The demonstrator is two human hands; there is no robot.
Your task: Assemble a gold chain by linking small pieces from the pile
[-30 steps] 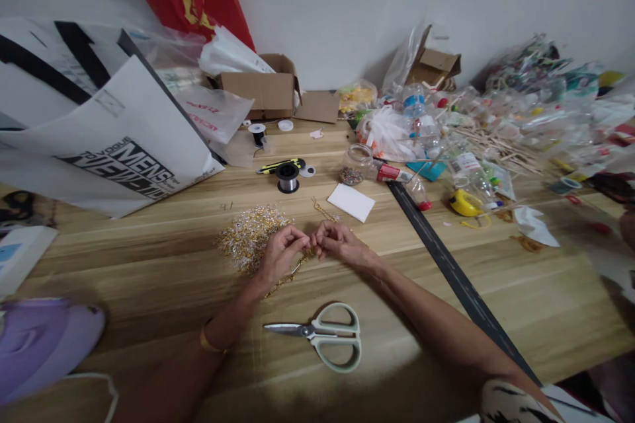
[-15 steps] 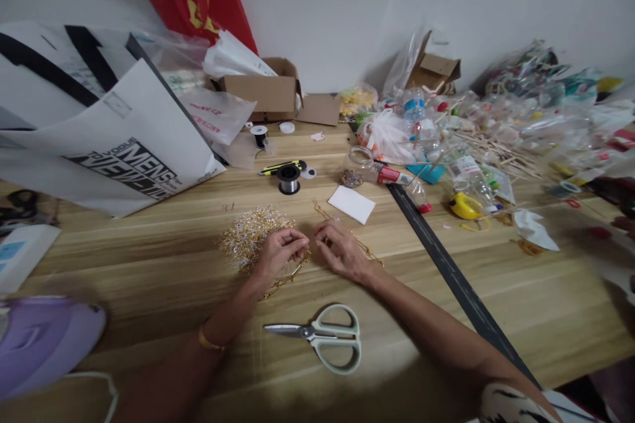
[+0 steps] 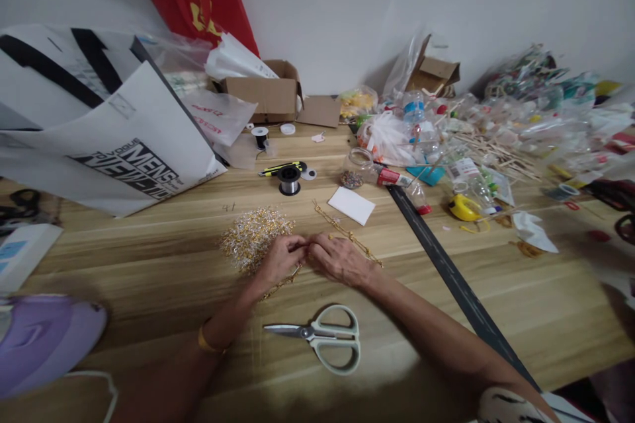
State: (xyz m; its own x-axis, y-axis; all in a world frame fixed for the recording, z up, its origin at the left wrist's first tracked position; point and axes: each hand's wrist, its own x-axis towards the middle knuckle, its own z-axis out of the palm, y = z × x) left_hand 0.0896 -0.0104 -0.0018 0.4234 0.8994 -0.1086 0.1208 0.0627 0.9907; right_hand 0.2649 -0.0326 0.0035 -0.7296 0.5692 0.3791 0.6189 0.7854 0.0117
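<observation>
My left hand point(image 3: 280, 260) and my right hand point(image 3: 341, 260) meet over the table, fingertips together and pinched. A thin gold chain point(image 3: 284, 283) runs up from the table into the fingers of my left hand. What my right fingers pinch is too small and covered to make out. Another stretch of gold chain point(image 3: 350, 233) lies behind my right hand and passes out beyond its wrist. Just behind my left hand is a heap of gold and clear beaded pieces point(image 3: 254, 232). Scissors with pale handles point(image 3: 317, 337) rest on the table in front of both hands.
Behind the hands stand a spool of wire point(image 3: 289, 181), a yellow-black cutter knife point(image 3: 278, 169), a white card point(image 3: 352, 205) and a jar of beads point(image 3: 353, 175). A purple iron point(image 3: 49, 340) sits at left. Plastic bottles and sticks point(image 3: 496, 152) crowd the right.
My right hand has moved left, closing the small gap to my left hand, and the fingertips now meet. The scissors and bead heap have stayed put.
</observation>
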